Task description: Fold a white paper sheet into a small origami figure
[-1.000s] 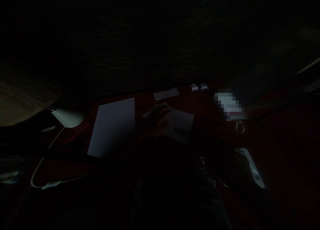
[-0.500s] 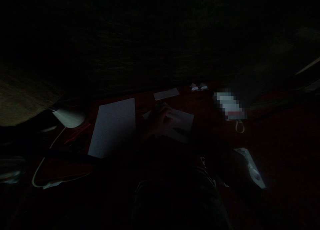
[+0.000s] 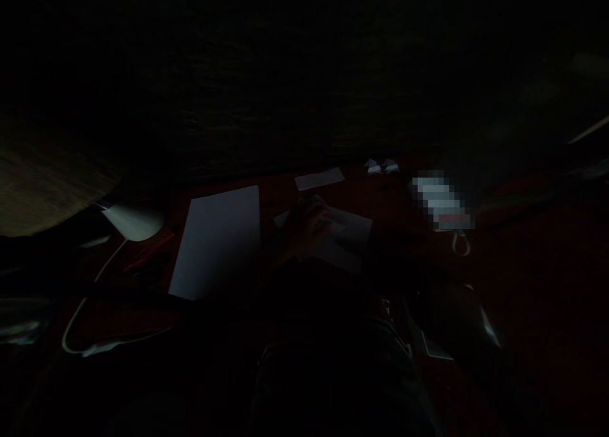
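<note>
The view is very dark. My left hand (image 3: pixel 307 224) lies over a white sheet of paper (image 3: pixel 349 224), its fingers stretched out to the right across it. To the right of that sheet, my right hand (image 3: pixel 386 250) is only a dark shape, and its fingers are lost in shadow. My right forearm partly covers a pale flat object (image 3: pixel 489 328). A larger white sheet (image 3: pixel 221 237) lies left of my left hand. Farther back is a small paper strip (image 3: pixel 320 179).
Two small folded paper pieces (image 3: pixel 382 166) stand at the back. A blurred-out pale object (image 3: pixel 440 202) with a loop lies right. On the left are a white lamp-like cone (image 3: pixel 136 222), a pale cord (image 3: pixel 71 326), a red item (image 3: pixel 151 250) and dark scissors-like handles (image 3: pixel 150 272).
My left fingers have stretched out flatter over the sheet. My right hand has drawn back from the sheet, and its forearm has shifted right over the pale object. The view has shifted slightly.
</note>
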A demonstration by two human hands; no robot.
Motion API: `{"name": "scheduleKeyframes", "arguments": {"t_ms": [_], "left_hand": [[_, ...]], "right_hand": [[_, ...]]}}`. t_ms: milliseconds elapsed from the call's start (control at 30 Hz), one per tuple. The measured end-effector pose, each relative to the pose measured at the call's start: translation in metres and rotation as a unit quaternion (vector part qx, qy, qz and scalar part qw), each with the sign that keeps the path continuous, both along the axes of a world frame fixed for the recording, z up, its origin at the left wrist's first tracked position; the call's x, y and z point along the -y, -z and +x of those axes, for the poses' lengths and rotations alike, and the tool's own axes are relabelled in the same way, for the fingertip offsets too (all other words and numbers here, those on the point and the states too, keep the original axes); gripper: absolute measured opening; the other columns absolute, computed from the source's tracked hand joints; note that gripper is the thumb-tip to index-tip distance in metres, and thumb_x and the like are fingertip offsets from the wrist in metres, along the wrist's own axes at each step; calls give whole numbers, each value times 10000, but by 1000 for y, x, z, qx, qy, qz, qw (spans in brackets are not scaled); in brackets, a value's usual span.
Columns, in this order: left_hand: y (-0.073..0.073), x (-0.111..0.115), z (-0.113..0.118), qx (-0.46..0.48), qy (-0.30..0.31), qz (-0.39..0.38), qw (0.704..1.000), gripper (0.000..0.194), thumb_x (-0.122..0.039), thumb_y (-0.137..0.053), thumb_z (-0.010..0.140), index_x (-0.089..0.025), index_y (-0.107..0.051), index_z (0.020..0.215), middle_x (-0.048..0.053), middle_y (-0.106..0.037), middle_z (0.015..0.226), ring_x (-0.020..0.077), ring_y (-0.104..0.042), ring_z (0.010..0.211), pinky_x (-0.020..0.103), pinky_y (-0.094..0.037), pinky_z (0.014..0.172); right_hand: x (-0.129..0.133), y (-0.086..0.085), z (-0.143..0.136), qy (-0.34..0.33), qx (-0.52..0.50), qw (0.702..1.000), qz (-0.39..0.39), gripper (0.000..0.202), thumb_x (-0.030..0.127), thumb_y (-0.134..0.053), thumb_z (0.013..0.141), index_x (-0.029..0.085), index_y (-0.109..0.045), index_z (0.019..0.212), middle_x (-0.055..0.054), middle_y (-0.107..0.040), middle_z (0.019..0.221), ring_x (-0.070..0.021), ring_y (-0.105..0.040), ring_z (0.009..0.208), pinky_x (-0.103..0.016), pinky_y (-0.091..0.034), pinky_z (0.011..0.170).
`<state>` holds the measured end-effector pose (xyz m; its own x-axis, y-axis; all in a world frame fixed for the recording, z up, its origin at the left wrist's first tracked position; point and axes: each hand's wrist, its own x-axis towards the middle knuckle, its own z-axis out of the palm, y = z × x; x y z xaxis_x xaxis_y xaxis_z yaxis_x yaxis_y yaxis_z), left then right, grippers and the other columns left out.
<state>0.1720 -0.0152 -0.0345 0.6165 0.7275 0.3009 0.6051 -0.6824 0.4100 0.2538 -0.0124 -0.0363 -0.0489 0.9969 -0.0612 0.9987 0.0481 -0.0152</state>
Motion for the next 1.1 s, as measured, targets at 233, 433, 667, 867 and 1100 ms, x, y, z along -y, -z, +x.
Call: {"name": "scheduleKeyframes", "arguments": {"t_ms": [233,433,667,867,1100], "left_hand": [[8,-4,0,0,-1,15,1000,252,-373,-561,1088,-237,-677,1267,95,-673,1411,309,-594,1370,552,-408,1234],[6,-4,-2,-2,8,14,1000,278,-368,-574,1074,-226,-667,1294,101,-664,1417,311,-589,1373,539,-423,1224],[6,1,-5,-18,24,14,999,397,-435,-621,1041,-231,-623,1382,138,-607,1509,353,-516,1471,597,-362,1277],[10,2,-9,-29,35,5,999,578,-476,-640,1029,-181,-532,1514,191,-510,1633,391,-386,1598,618,-318,1319],[19,1,-11,-61,17,3,998,769,-584,-546,1070,-168,-343,1683,216,-300,1796,382,-216,1700,625,-266,1357]], "right_hand": [[131,-23,140,-19,-19,998,52,670,422,-416,1055,403,-323,1718,-143,-717,1327,-396,-730,1140,-471,-616,743],[185,-19,195,29,-2,999,40,680,388,-547,1007,199,-446,1652,-233,-728,1225,-403,-737,1011,-478,-605,743],[144,-18,167,42,23,999,-17,499,239,-442,1039,130,-559,1511,-270,-683,1363,-327,-762,984,-379,-610,717],[134,-16,165,20,19,999,-25,495,243,-480,1047,154,-504,1534,-212,-723,1273,-295,-755,949,-343,-591,727],[127,-16,171,-40,53,996,58,398,194,-537,1021,180,-645,1403,-211,-659,1369,-348,-620,1178,-397,-556,861]]}}
